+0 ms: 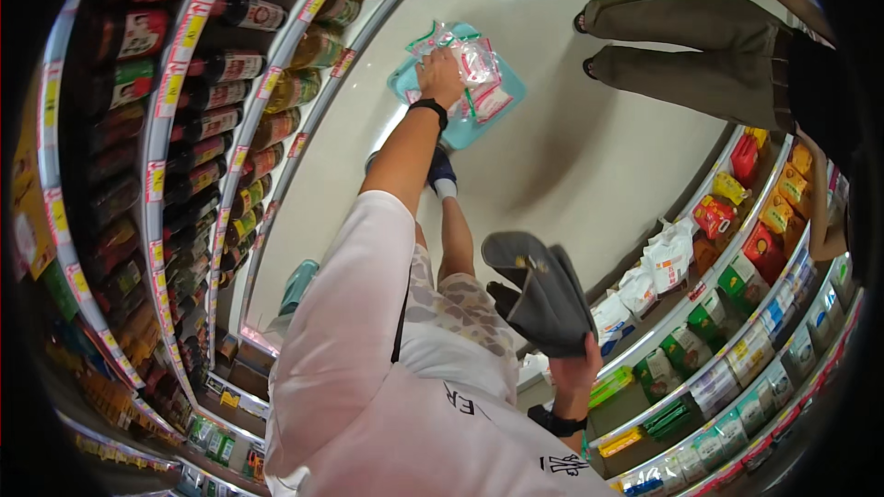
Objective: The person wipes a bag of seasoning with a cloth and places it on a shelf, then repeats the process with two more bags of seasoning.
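Observation:
My left hand (440,76), with a black band on its wrist, reaches down over a light teal plastic shopping basket (507,107) on the floor. It touches clear plastic packs with pink and green print (478,65) lying in the basket. Its fingertips are partly hidden, so their grip is unclear. Close to my waist, my right hand (577,366) grips a dark grey soft item (542,290), perhaps a folded bag or cap. A black watch (558,421) is on that wrist.
Shelves of bottled sauces and oils (221,69) curve along the left. On the right, a shelf holds white bags (666,255) and green packs (690,345). Another person in brown trousers (684,59) stands at upper right. A second teal object (299,284) sits behind my left arm.

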The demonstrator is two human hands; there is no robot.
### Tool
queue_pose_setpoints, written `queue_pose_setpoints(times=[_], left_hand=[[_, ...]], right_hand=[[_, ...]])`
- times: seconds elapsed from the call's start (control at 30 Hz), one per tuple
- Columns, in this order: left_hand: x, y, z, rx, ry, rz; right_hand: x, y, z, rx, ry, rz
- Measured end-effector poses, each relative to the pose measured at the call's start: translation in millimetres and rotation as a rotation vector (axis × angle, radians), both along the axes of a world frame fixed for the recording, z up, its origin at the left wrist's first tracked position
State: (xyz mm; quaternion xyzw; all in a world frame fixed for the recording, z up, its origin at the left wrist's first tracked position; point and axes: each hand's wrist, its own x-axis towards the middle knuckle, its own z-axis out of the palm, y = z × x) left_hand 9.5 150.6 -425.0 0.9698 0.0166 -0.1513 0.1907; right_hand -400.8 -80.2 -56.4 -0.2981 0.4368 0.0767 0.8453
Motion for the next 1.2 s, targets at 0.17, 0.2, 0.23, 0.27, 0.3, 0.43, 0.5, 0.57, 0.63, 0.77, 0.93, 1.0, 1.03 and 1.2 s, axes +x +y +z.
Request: queue_pose_setpoints(times=[0.17,0.2,0.23,0.27,0.3,0.43,0.5,0.57,0.63,0.77,0.93,1.0,1.03,1.2], left_hand=[[16,-19,3,0.034,0.093,-0.110],[20,-11,2,0.012,0.035,-0.148],[19,-9,3,0.017,0.038,-0.147],[19,-8,4,0.003,0.062,-0.173],[21,-9,4,-0.012,0.080,-0.197],[12,-17,11,-0.025,0.042,-0.140],[11,-16,12,-0.046,0.003,-0.169],[14,-6,11,-0.045,0.036,-0.201],[13,10,15,-0.074,-0.110,-0.196],[-8,3,98,-0.480,0.022,0.062],[-73,54,229,-1.273,0.316,0.416],[-104,73,306,-1.379,0.262,0.402],[-121,83,335,-1.402,0.220,0.390],[-201,134,449,-1.657,0.209,0.557]], right_hand=[[2,4,-6,-0.101,0.072,-0.043],[11,6,-7,-0.111,0.096,-0.022],[20,7,-8,-0.122,0.117,-0.001],[25,7,-6,-0.119,0.119,-0.001],[33,4,-5,-0.084,0.072,0.033],[35,-7,-7,-0.047,0.061,0.032],[42,-10,-3,-0.050,0.046,0.050],[50,-10,0,-0.037,0.026,0.081],[55,-10,-1,-0.005,-0.033,0.105],[56,-16,12,-0.029,-0.030,0.131],[95,-5,19,-0.392,-0.260,0.457],[116,8,28,-0.656,-0.389,0.705],[123,16,34,-0.829,-0.445,0.822],[156,44,61,-1.068,-0.936,1.069]])
